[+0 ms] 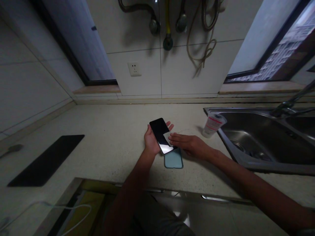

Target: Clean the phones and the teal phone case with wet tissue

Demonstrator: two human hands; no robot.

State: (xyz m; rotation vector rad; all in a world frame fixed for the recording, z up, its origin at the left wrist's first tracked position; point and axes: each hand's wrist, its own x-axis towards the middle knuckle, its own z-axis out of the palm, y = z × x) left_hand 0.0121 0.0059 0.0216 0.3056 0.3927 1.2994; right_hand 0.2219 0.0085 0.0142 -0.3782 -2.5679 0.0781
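left hand (151, 142) grips a phone (159, 134), fingers (171, 126) beneath. right hand (192, 144), fingers (180, 137) pressed together, holds pale cloth (167, 137) to its screen (157, 126)

phone (158, 130) in left hand (150, 143) | case (173, 160) below, on counter (118, 144) | cup (213, 125) left of sink (270, 167)

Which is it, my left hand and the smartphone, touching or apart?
Touching: the head view shows your left hand cradling the smartphone from beneath.

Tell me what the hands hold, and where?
The left hand holds the phone from underneath; the right hand holds a pale wipe by its right side.
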